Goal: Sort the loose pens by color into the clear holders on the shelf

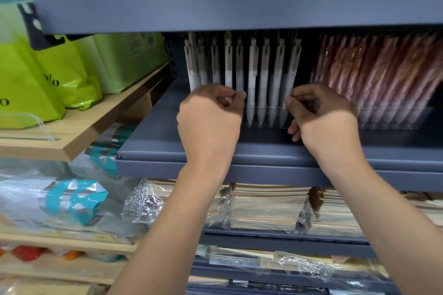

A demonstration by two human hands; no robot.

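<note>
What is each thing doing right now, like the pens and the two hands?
white pens, standing upright in the left clear holder.
reddish pens, leaning in the right clear holder.
left hand, pinching one white pen.
right hand, pinching another white pen.
blue shelf, carrying both holders.

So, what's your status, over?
Left hand, right hand: each pinching one of the white pens. Pens upright in clear holder, pink pens beside. Nothing in the way.
</note>
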